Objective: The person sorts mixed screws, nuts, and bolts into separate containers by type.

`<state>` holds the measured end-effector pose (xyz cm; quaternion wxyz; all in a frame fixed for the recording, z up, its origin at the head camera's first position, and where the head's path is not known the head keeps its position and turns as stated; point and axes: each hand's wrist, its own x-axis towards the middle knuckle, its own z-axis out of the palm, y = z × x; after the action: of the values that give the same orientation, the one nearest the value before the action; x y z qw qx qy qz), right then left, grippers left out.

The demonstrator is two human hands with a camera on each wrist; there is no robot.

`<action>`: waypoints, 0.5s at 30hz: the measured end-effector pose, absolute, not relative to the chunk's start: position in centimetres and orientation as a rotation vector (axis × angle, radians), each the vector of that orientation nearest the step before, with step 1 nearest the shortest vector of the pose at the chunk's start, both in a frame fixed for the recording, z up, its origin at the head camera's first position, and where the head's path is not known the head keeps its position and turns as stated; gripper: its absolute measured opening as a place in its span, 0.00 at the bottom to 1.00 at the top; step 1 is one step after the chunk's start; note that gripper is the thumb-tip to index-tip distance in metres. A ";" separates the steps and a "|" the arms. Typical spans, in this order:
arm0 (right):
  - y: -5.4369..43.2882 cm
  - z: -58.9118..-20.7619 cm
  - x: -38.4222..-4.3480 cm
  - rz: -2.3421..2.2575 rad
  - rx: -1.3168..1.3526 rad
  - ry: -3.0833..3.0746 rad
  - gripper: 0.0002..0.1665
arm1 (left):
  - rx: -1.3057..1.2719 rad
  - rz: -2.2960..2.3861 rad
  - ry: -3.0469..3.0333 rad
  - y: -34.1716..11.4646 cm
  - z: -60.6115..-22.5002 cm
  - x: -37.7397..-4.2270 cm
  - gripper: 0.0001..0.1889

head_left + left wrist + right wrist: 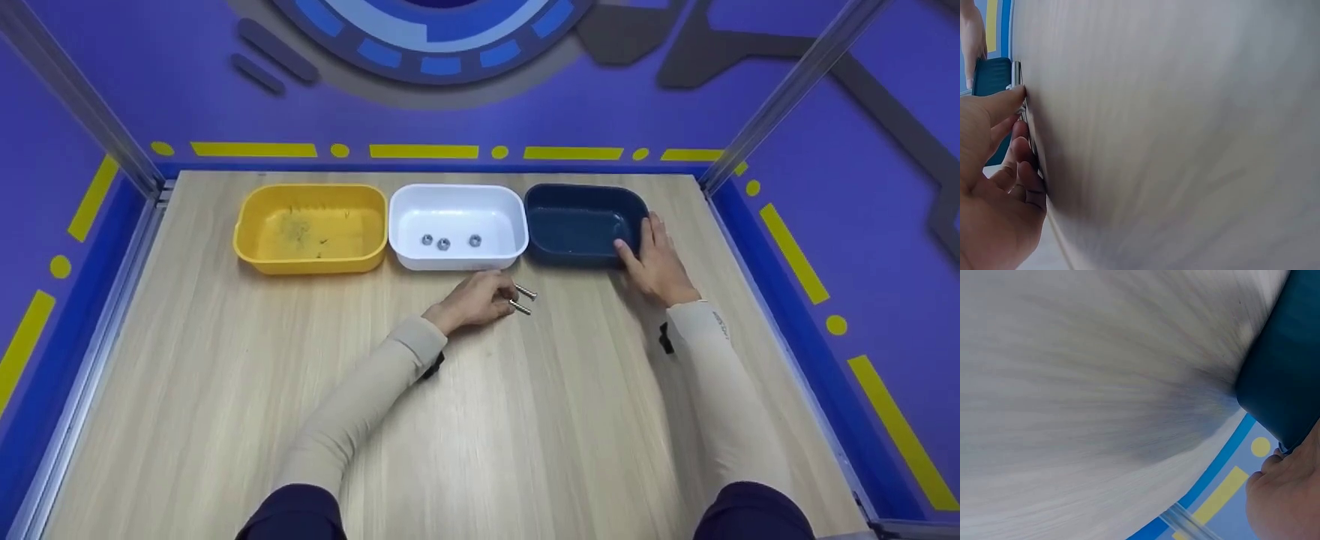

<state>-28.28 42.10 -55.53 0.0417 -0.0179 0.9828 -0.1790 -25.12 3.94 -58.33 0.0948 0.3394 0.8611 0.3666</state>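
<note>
In the head view my left hand (476, 298) pinches two silver bolts (525, 291) just above the table, in front of the white box (457, 264). Their threaded ends stick out to the right. The left wrist view shows a bolt (1016, 73) past the thumb and index finger; the other fingers are bent. My right hand (660, 264) holds the dark blue box (574, 259) at its front right corner, thumb at the front rim and fingers along the right side. Three silver nuts (443, 244) lie inside the white box.
A yellow box (311, 266) with small dark specks stands left of the white one; all the boxes sit in a row near the back of the wooden table (480, 420). Blue-purple panels (420, 124) and metal posts (787, 94) enclose the table's back and sides.
</note>
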 end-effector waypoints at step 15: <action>42.2 -55.7 -28.5 -0.546 -0.097 3.046 0.60 | 1.028 1.039 2.564 4.2 -58.4 -25.3 0.09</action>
<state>-28.45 42.20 -55.65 0.0225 -0.0315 0.9836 -0.1764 -25.26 4.23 -58.43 0.0948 0.3467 0.8648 0.3505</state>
